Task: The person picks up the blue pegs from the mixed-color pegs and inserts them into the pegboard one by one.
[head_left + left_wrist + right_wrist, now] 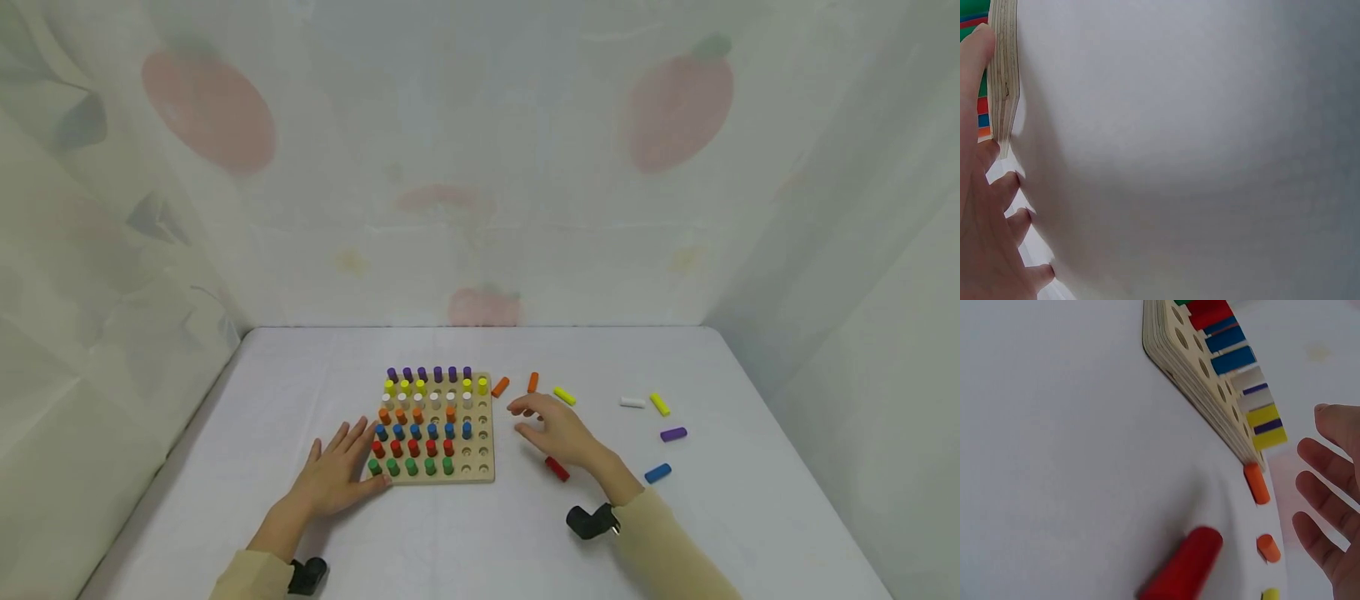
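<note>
A wooden pegboard lies in the middle of the table, with coloured pegs standing in rows: purple at the back, then yellow, white, orange, blue, red and green in front. Several holes on its right side hold no peg. My left hand rests against the board's left edge, fingers spread, the thumb touching the near corner. To the right of the board hovers my right hand, its fingers loosely bent and nothing between them. A loose red peg lies below it; in the right wrist view this red peg looms large.
Near the board's back right corner lie two orange pegs. Farther right are a yellow peg, a white peg, a second yellow peg, a purple peg and a blue peg. Curtains surround the white table.
</note>
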The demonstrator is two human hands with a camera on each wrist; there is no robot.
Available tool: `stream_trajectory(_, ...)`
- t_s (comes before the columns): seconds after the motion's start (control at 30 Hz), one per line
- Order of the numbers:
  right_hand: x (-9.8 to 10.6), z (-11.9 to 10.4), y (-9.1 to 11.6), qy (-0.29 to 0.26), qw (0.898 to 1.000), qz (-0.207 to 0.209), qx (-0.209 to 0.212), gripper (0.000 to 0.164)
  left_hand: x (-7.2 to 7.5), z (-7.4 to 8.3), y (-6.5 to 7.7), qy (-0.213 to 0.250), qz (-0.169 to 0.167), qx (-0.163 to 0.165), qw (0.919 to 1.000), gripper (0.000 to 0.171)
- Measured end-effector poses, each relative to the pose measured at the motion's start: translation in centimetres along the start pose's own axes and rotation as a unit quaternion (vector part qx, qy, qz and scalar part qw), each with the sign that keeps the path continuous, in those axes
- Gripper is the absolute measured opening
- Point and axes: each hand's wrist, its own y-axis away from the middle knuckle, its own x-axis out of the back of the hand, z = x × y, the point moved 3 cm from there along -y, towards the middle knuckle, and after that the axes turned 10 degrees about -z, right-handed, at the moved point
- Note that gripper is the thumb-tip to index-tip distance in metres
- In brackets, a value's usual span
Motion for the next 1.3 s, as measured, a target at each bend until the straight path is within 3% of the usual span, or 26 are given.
stream_trajectory(0.6, 3.6, 2.3, 4.6, 0.03, 0.997, 0.071, 0.028, 0.03, -0.2, -0.1, 0.0, 0.006, 0.001, 0.002, 1.0, 0.096)
stream_trajectory(0.83, 4.5, 3.5, 6.8, 0.041, 0.996, 0.077, -0.017, 0.03, -0.3, -0.2, -0.1, -0.001, 0.008, -0.006, 0.9999, 0.096)
stream_trajectory(1.07, 5.4, 4.7, 9.3, 0.059, 0.993, 0.094, -0.027, 0.032, -0.3, -0.2, -0.1, 0.001, 0.007, -0.005, 1.0, 0.095)
stream_trajectory(1.3, 5.8, 6.3, 11.6, 0.07, 0.99, 0.102, -0.067, 0.03, -0.2, -0.1, -0.1, 0.003, 0.006, -0.004, 1.0, 0.094)
